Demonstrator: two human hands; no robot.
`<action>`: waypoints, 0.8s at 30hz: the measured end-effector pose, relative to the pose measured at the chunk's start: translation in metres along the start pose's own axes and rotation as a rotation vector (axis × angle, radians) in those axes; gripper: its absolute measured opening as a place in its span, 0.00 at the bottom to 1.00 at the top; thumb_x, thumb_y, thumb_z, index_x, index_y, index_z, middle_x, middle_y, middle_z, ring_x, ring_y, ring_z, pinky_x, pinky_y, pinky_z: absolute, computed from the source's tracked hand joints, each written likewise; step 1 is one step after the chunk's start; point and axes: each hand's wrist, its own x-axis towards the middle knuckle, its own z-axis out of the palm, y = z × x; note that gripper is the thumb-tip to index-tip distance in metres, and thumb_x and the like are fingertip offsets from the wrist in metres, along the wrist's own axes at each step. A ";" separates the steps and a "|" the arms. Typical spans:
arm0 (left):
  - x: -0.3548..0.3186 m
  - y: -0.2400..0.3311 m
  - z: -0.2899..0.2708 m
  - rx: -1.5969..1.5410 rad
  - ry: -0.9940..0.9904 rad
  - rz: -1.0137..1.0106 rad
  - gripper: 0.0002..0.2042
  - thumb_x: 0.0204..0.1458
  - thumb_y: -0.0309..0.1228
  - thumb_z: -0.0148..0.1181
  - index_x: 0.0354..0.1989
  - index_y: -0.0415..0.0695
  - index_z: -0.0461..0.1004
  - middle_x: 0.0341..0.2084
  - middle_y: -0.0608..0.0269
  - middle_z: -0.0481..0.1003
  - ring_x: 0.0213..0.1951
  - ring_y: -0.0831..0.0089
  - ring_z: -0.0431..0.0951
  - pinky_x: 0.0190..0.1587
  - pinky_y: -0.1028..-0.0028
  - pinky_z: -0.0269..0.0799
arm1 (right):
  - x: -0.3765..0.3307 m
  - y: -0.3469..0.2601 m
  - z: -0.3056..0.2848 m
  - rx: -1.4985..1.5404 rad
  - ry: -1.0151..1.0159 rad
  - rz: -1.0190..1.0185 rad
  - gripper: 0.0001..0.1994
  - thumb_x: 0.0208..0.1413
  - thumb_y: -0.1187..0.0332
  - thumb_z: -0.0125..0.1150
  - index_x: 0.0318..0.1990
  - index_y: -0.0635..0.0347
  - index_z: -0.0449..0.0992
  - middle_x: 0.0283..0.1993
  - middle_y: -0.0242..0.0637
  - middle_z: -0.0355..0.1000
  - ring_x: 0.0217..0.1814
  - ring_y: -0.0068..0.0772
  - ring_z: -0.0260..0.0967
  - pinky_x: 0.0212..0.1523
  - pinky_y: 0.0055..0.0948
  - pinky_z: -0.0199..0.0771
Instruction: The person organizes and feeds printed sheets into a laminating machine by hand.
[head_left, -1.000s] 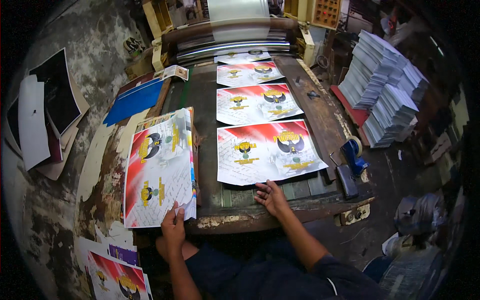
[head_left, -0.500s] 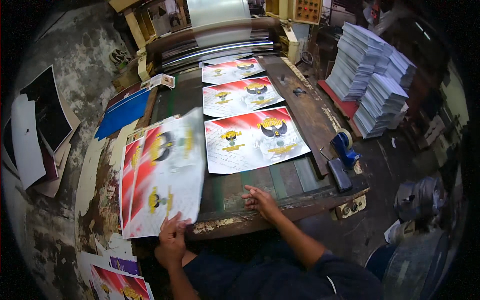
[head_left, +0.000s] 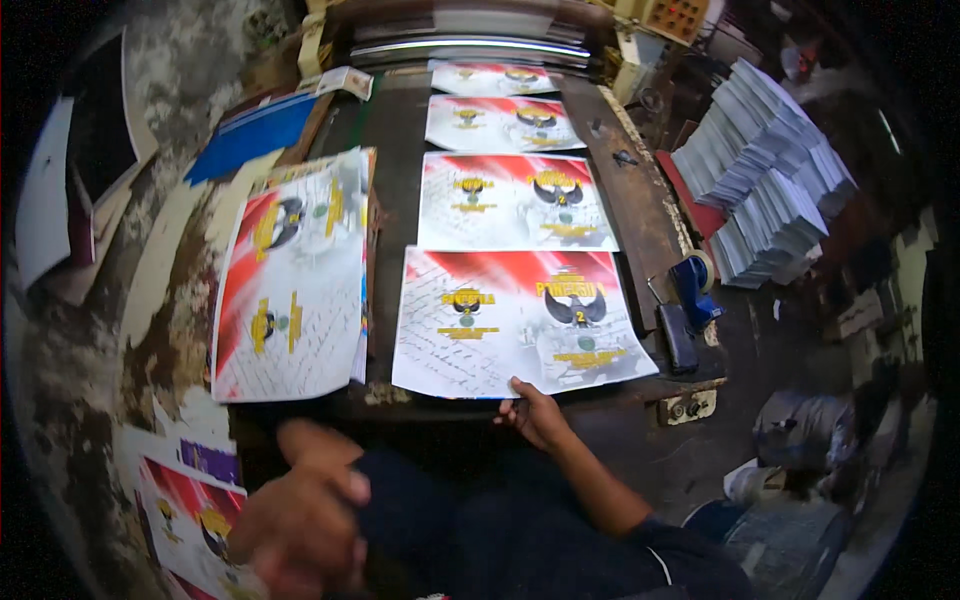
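With thumb on top and fingers beneath, my right hand (head_left: 536,412) pinches the near edge of a printed cover sheet (head_left: 505,325). That sheet, red and white with a dark winged emblem and yellow lettering, lies flat on the feed table (head_left: 392,130). More sheets like it run in a line away from me, the farthest sheet (head_left: 492,78) close to the rollers (head_left: 470,50). My left hand (head_left: 305,520) is smeared by motion low on the left, so its fingers cannot be read. It is nearest to a stack of similar sheets (head_left: 290,290), turned sideways, and a lower pile of prints (head_left: 190,510).
Blue sheets (head_left: 250,135) lie beyond the left stack. Along the table's right side sit a blue tape dispenser (head_left: 695,290) and a dark oblong case (head_left: 677,337). Tall stacks of white paper (head_left: 765,170) stand to the right. Large boards (head_left: 95,160) lean at far left.
My right hand has gone from stretched-out fingers to pinching a sheet now nearest me in the line. My left hand has let go of the stack's sheet and dropped lower. The lined-up sheets sit farther away.
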 end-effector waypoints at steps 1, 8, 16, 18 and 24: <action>0.008 0.020 0.002 -0.153 -0.063 0.063 0.18 0.54 0.46 0.52 0.44 0.45 0.73 0.23 0.63 0.72 0.27 0.67 0.72 0.44 0.61 0.67 | -0.002 0.006 -0.002 -0.017 0.004 0.035 0.16 0.61 0.59 0.50 0.45 0.65 0.67 0.25 0.38 0.71 0.23 0.27 0.67 0.35 0.35 0.77; 0.035 0.033 0.034 -0.374 -0.095 0.552 0.17 0.51 0.48 0.59 0.51 0.72 0.73 0.15 0.75 0.65 0.17 0.81 0.62 0.41 0.65 0.66 | -0.001 -0.009 -0.005 0.042 0.082 0.039 0.20 0.62 0.55 0.47 0.50 0.64 0.63 0.38 0.51 0.74 0.27 0.30 0.70 0.41 0.43 0.76; -0.011 -0.045 -0.025 0.351 0.248 -0.164 0.26 0.41 0.47 0.66 0.41 0.37 0.74 0.39 0.53 0.74 0.44 0.64 0.73 0.47 0.68 0.66 | 0.025 -0.037 -0.009 0.079 0.045 -0.098 0.19 0.63 0.54 0.45 0.49 0.62 0.63 0.42 0.45 0.74 0.32 0.30 0.72 0.43 0.41 0.75; -0.022 -0.085 -0.049 0.752 0.153 -0.288 0.27 0.39 0.44 0.70 0.44 0.38 0.74 0.40 0.56 0.75 0.45 0.64 0.74 0.50 0.69 0.66 | 0.029 -0.037 -0.004 0.076 0.051 -0.156 0.19 0.63 0.55 0.45 0.51 0.61 0.62 0.47 0.44 0.72 0.35 0.30 0.72 0.43 0.40 0.75; -0.080 -0.154 -0.070 0.548 0.342 -0.628 0.15 0.46 0.30 0.67 0.42 0.39 0.75 0.40 0.57 0.76 0.43 0.69 0.76 0.49 0.73 0.68 | 0.029 -0.030 0.003 0.063 0.055 -0.226 0.22 0.63 0.59 0.47 0.59 0.59 0.56 0.51 0.47 0.70 0.37 0.33 0.72 0.44 0.40 0.76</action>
